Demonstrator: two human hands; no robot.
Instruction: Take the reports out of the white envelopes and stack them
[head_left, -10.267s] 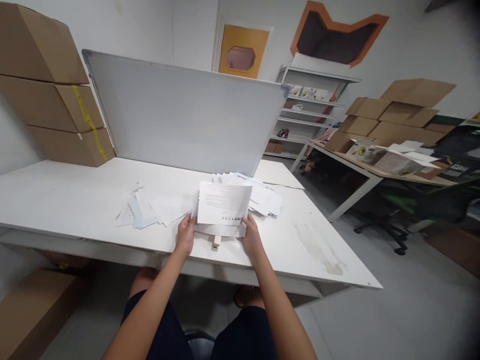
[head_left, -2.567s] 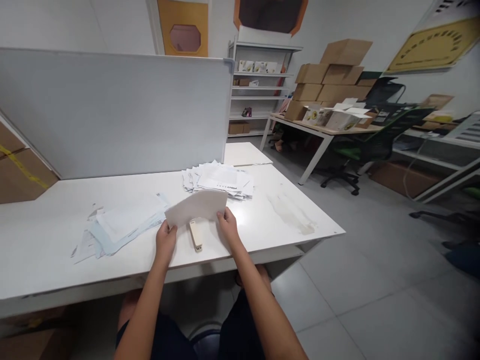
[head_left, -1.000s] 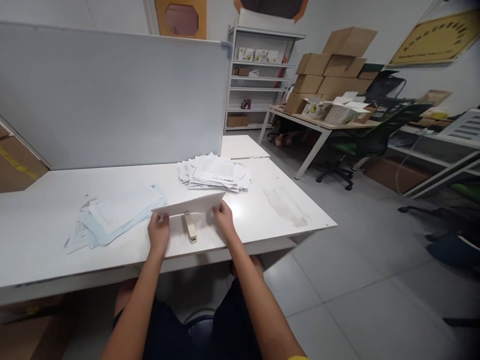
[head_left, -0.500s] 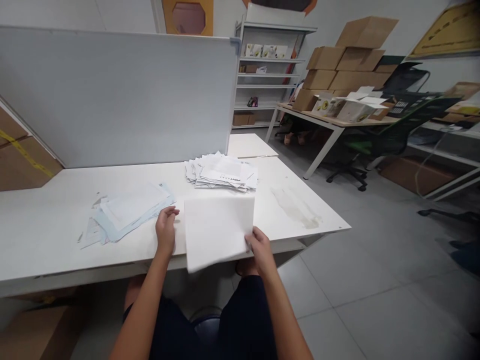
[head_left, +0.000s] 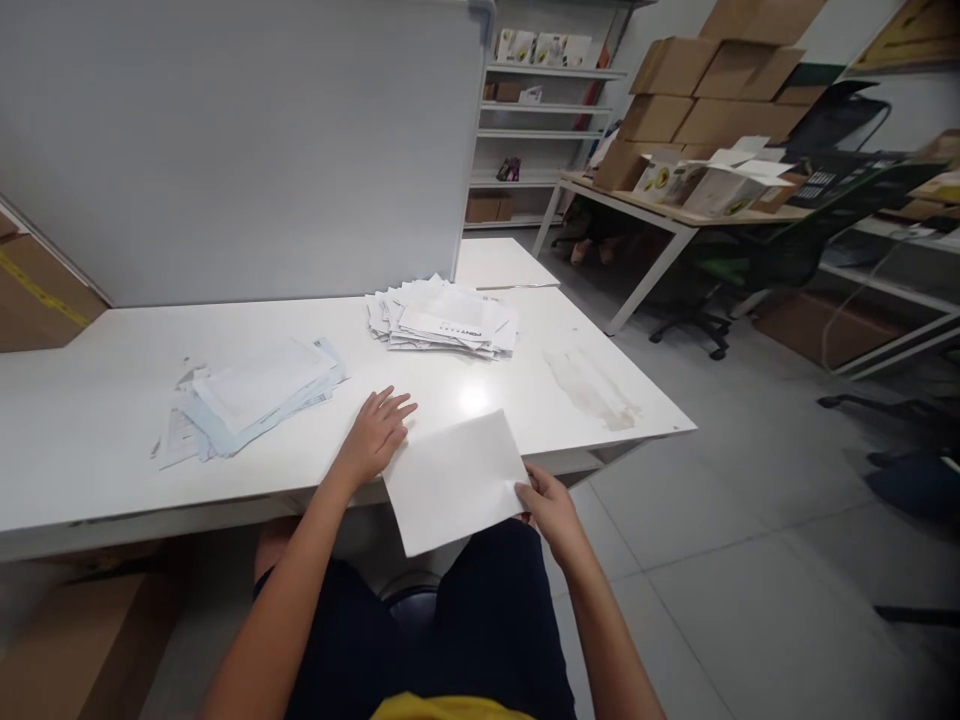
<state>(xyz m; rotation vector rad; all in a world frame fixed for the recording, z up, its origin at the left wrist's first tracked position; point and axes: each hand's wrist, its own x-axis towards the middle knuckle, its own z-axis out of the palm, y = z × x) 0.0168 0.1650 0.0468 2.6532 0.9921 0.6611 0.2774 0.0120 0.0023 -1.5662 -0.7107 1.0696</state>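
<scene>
A blank white sheet of paper (head_left: 457,482) is tilted over the front edge of the white table (head_left: 300,455), partly above my lap. My right hand (head_left: 546,505) pinches its right edge between thumb and fingers. Beside the sheet's upper left corner is my left hand (head_left: 377,435), open with fingers spread; whether it touches the paper I cannot tell. Left of that hand lies a loose stack of white and light blue papers (head_left: 259,390). Farther back, a thicker messy pile of white printed papers (head_left: 446,318) rests on the table.
A grey panel (head_left: 262,150) stands along the table's back. Cardboard boxes sit at the left (head_left: 49,300) and below the table (head_left: 82,640). To the right are another desk with stacked boxes (head_left: 720,90), an office chair (head_left: 765,255) and a shelf rack (head_left: 547,110).
My left hand has moved right and forward to the sheet, its fingers spreading. The sheet has turned and shifted right with my right hand. The camera view has tipped downward.
</scene>
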